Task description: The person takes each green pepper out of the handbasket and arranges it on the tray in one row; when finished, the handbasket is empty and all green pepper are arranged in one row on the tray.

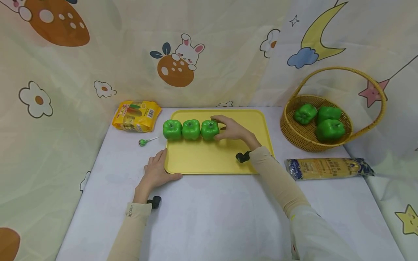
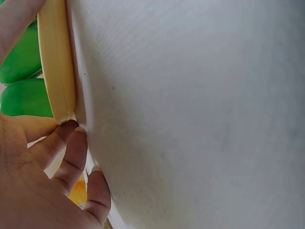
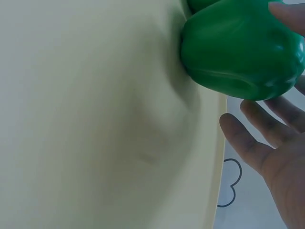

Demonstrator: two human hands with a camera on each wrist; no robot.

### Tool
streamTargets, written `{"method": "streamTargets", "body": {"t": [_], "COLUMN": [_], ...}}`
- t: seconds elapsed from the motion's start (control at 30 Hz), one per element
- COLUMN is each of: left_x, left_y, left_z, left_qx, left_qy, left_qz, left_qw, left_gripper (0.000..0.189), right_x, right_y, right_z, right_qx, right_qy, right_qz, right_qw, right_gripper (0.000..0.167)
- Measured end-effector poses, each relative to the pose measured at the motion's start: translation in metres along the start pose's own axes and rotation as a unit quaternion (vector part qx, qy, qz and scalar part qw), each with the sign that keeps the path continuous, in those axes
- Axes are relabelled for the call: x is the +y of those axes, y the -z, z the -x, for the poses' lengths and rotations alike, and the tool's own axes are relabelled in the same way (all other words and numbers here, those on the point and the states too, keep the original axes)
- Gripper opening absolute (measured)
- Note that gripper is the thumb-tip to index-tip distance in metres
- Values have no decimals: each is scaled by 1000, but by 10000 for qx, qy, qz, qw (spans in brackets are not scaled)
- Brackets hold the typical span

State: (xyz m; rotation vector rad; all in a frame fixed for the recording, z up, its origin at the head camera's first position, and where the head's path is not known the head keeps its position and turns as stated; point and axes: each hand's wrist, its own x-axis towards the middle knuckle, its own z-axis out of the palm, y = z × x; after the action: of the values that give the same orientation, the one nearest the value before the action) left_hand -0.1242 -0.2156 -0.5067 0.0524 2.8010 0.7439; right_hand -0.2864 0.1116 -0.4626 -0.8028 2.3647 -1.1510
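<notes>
Three green bell peppers stand in a row along the back left of a yellow tray (image 1: 209, 159): a left one (image 1: 172, 129), a middle one (image 1: 191, 129) and a right one (image 1: 209, 130). My right hand (image 1: 230, 128) holds the right pepper by its sides, thumb on the near side and fingers on the far side. In the right wrist view, that pepper (image 3: 238, 47) sits between thumb and spread fingers; some fingertips are hidden behind it. My left hand (image 1: 158, 170) rests at the tray's front left corner, its fingers loosely bent against the edge (image 2: 57, 62).
A wicker basket (image 1: 300, 139) with three green peppers stands at the back right. Before it lies a long pasta packet (image 1: 326, 168). At the left are a yellow snack bag (image 1: 136, 116) and a green lollipop (image 1: 143, 142). A printed curtain (image 1: 222, 72) hangs behind.
</notes>
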Motion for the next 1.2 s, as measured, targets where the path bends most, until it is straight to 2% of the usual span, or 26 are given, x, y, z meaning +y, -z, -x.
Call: {"method": "streamTargets", "body": {"t": [0.17,0.37,0.5,0.9,1.2], "left_x": [0,1,0,0,-2], "left_y": [0,0,0,0,0], "left_z": [-1,-1,-1,-1,-1], "left_qx": [-1,-17,-28,-38,-85], "left_qy": [-7,-14,-3,1,14], "left_qz": [-35,-25,-53,-57,-17], "left_qw": [10000,10000,10000,10000,10000], "left_gripper": [124,124,124,125,125], "right_x": [1,0,2,14,26], "right_y": [3,13,21,41,56], "right_z": [3,14,24,58,95], "right_qx": [124,470,698,1030,1293], "right_qy": [-30,-24,-44,-187,-385], "right_qz": [-53,45,204,302,281], "right_qw": [9999,9989,9973,9941,9905], "right_gripper": [89,87,84,79,76]}}
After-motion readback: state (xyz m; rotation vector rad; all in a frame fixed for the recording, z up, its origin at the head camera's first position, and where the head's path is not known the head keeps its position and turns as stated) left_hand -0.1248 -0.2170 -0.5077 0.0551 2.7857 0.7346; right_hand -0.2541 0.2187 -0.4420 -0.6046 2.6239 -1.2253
